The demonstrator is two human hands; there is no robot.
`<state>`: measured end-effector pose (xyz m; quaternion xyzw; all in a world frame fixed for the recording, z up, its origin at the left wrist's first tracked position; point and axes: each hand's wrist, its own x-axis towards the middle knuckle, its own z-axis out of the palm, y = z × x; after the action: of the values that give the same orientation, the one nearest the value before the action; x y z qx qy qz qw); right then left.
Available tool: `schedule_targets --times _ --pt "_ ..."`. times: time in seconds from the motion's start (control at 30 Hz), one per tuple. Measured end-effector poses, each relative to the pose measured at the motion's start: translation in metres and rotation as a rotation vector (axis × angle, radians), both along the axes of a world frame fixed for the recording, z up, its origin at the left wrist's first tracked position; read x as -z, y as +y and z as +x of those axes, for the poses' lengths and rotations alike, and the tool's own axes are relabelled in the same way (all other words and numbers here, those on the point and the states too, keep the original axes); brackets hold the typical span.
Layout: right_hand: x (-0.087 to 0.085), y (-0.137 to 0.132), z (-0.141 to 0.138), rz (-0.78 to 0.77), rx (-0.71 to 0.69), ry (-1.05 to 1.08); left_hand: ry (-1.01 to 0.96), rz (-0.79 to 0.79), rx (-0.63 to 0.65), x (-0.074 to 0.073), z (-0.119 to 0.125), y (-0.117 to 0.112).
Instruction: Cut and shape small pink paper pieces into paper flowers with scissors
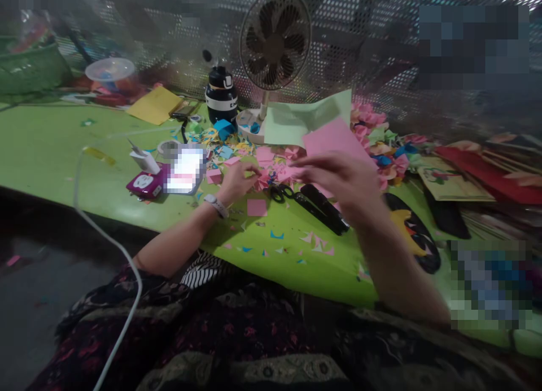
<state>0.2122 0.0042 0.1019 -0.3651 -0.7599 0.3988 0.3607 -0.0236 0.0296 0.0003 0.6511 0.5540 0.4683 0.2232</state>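
Observation:
On the left side of the pink heap, my left hand has its fingertips closed on a small folded pink paper flower. My right hand hovers over the right of the heap, fingers stretched out and slightly apart, a little blurred; I see nothing held in it. Between the hands lie pink paper scraps. Black-handled scissors rest just below them, beside a black stapler-like tool. A small pink paper square lies flat near my left wrist. Behind my right hand is a larger pink sheet.
Left of my hands are a lit phone and a purple socket box with a white cable. A bottle, a fan and a pale green sheet stand behind. Folded paper pieces pile at right.

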Motion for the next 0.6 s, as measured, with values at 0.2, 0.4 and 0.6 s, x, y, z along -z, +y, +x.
schedule_targets --times 0.2,0.4,0.6 --pt "0.053 0.032 -0.035 0.139 0.103 -0.323 -0.233 0.000 0.137 -0.001 0.008 -0.004" --pt "0.068 0.039 -0.030 0.103 0.093 -0.165 -0.350 -0.034 0.169 -0.004 0.014 -0.008" --pt "0.072 0.050 -0.026 0.022 0.113 0.014 -0.475 -0.047 0.136 -0.013 0.010 -0.010"
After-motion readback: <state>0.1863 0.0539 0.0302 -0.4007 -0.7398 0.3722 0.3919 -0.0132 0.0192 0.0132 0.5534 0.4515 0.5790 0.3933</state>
